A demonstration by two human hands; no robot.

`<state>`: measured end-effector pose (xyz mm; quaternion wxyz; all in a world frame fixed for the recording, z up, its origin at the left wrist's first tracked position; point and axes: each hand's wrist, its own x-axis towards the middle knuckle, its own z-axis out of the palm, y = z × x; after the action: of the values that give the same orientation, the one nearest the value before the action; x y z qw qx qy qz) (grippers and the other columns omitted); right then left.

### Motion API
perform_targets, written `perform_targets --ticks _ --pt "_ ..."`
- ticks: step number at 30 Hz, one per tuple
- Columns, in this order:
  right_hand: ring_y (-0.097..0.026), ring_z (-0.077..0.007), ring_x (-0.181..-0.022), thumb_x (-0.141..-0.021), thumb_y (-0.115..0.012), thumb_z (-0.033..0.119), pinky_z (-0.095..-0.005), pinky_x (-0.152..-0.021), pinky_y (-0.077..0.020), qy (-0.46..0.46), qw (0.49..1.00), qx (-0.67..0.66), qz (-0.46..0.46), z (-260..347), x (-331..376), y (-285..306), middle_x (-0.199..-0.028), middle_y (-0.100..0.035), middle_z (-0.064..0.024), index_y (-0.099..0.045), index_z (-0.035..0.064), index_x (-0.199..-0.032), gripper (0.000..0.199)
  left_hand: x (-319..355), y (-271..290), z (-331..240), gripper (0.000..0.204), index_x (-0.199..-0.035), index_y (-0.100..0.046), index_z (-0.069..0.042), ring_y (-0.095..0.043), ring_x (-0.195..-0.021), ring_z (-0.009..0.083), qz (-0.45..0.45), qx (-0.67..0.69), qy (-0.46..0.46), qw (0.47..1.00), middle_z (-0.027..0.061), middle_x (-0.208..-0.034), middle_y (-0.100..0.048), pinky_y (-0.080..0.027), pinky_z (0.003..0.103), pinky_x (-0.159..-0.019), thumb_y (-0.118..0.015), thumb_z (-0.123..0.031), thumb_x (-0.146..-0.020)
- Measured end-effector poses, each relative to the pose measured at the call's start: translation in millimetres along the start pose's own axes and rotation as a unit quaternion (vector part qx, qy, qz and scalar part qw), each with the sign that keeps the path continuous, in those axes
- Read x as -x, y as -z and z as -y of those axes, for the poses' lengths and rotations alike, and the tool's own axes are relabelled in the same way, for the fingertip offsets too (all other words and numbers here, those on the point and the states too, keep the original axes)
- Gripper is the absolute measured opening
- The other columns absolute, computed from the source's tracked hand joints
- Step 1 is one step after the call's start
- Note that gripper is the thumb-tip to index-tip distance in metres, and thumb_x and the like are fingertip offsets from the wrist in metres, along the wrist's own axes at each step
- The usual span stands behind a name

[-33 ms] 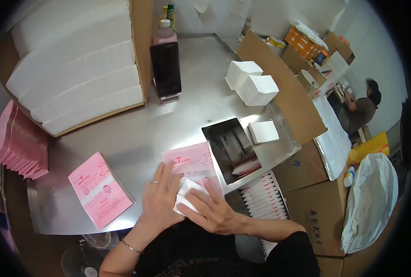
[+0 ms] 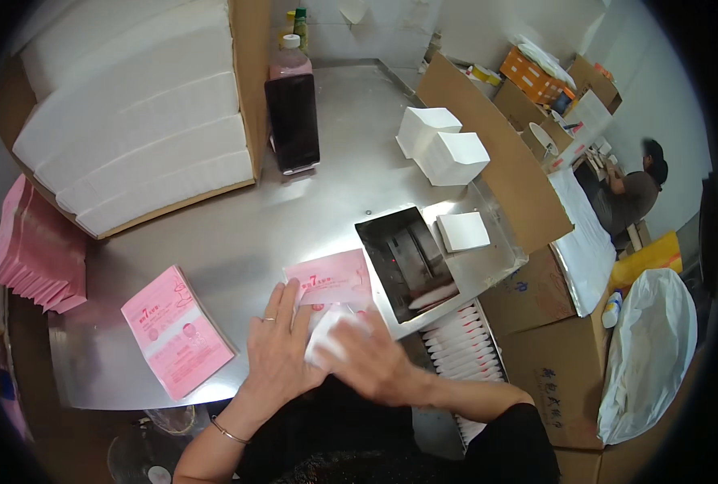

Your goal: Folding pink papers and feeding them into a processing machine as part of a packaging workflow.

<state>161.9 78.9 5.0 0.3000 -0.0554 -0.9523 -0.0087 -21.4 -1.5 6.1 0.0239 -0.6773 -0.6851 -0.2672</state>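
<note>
A pink printed wrapper (image 2: pixel 339 278) lies on the metal table in front of me, its clear film lifted near the lower part. My left hand (image 2: pixel 282 347) rests on its left edge, open, with fingers stretched out flat. A folded white tissue (image 2: pixel 325 339) is between my two hands, over the wrapper's lower part. My right hand (image 2: pixel 379 363) is on the tissue's right side; motion smears its fingers, so their grip cannot be made out. Left of my hands lies a stack of pink wrappers (image 2: pixel 177 331).
Right of the wrapper is a dark rectangular opening (image 2: pixel 407 258), with white tissue stacks (image 2: pixel 456 157) beyond. Filled packets (image 2: pixel 464 347) stand in a row below. A phone (image 2: pixel 293 121) leans against a bottle. A big carton of tissue (image 2: pixel 250 97) stands left. Another person (image 2: pixel 637 189) sits far right.
My right hand has shifted slightly and its fingers are now blurred over the tissue. The wrapper's film looks more lifted around the tissue. My left hand is almost still.
</note>
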Motion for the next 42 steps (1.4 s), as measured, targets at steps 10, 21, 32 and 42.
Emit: perform_targets --ticks 10,21,32,42 --pt "-0.059 -0.0383 -0.086 -0.081 -0.057 -0.001 -0.0495 -0.078 -0.047 -0.254 0.959 0.109 -0.066 -78 -21 6 -0.093 -0.059 -0.0173 -0.06 -0.0006 -0.104 0.024 -6 -5 2 0.054 -0.13 -0.06 -0.009 -0.049 -0.123 0.0401 -0.006 -0.081 -0.009 0.997 0.02 -0.139 -0.05 -0.038 0.054 -0.093 -0.067 -0.022 -0.078" --pt "-0.056 -0.0331 -0.089 -0.089 -0.063 0.008 -0.0443 -0.077 -0.0461 -0.39 0.885 0.251 -0.049 -166 49 22 -0.091 -0.058 -0.0133 -0.069 0.0035 -0.099 0.013 -20 8 -7 0.059 -0.111 -0.063 -0.007 -0.051 -0.098 0.0346 -0.015 -0.11 -0.004 0.994 0.0184 -0.115 -0.054 -0.04 0.051 -0.079 -0.072 -0.056 -0.079" --pt "-0.061 -0.0369 -0.119 -0.084 -0.06 0.008 -0.0692 -0.112 -0.0291 -0.016 0.999 -0.044 0.019 14 7 5 -0.122 -0.062 -0.0212 -0.066 0.005 -0.12 0.036 -4 14 -7 0.068 -0.127 -0.058 -0.006 -0.054 -0.091 0.0359 0.046 0.078 0.067 0.994 0.0164 -0.102 -0.054 -0.046 0.045 -0.074 -0.078 -0.025 -0.065" --pt "-0.064 -0.0337 -0.1 -0.085 -0.06 0.014 -0.0621 -0.104 -0.0374 -0.318 0.948 -0.002 0.028 -119 5 -59 -0.093 -0.068 -0.0158 -0.066 0.0063 -0.102 0.02 14 20 -14 0.055 -0.133 -0.056 -0.003 -0.051 -0.09 0.0322 0.075 0.132 0.002 0.988 0.0149 -0.098 -0.052 -0.041 0.043 -0.079 -0.073 -0.012 -0.081"
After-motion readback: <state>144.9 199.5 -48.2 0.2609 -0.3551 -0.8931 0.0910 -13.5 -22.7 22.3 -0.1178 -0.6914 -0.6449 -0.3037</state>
